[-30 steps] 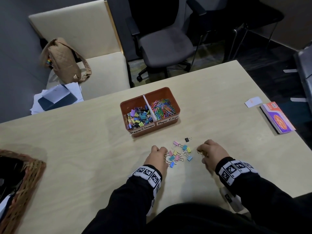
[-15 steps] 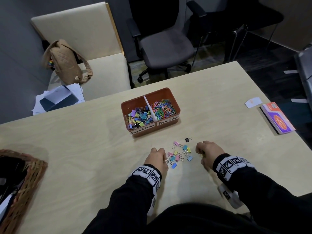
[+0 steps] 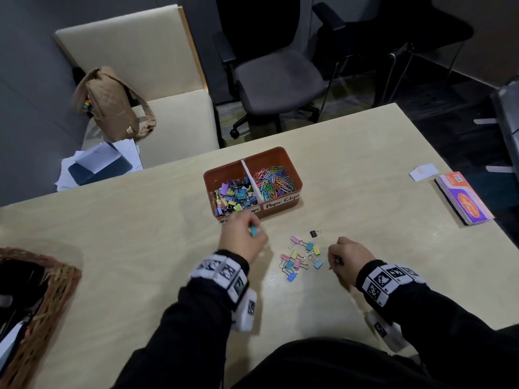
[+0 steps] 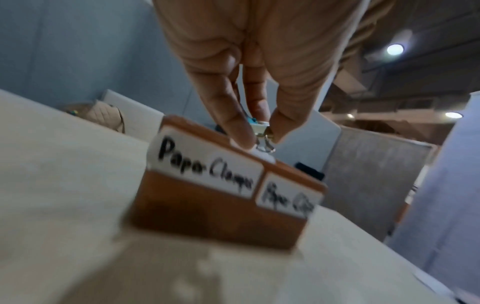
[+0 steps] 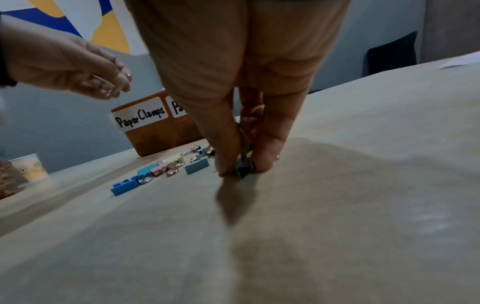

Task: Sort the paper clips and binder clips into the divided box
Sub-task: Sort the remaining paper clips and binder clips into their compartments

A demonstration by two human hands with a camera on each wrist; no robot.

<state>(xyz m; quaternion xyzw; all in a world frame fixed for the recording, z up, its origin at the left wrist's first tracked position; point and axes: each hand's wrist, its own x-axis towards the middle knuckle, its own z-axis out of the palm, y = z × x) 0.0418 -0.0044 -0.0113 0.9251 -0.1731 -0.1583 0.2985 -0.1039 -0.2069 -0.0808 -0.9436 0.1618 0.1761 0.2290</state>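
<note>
The brown divided box (image 3: 294, 172) stands mid-table, binder clips in its left half labelled "Paper Clamps" (image 4: 207, 164), paper clips (image 3: 273, 181) in its right half. My left hand (image 3: 243, 237) is raised just before the box's front left corner and pinches a teal binder clip (image 3: 254, 230), also seen between its fingertips (image 4: 259, 131). A pile of loose coloured binder clips (image 3: 300, 256) lies on the table, with one black clip (image 3: 315, 233) apart. Right of the pile, my right hand (image 3: 346, 258) pinches a black binder clip (image 5: 242, 167) against the table.
A wicker basket (image 3: 42, 299) sits at the table's left edge, and a paper cup (image 5: 30, 167) stands near it. An orange and purple booklet (image 3: 463, 199) and a white card (image 3: 423, 172) lie at the right. Chairs stand beyond the far edge.
My left hand has left the pile and moved forward and left to the box front with a teal clip. My right hand has shifted slightly left near the pile.
</note>
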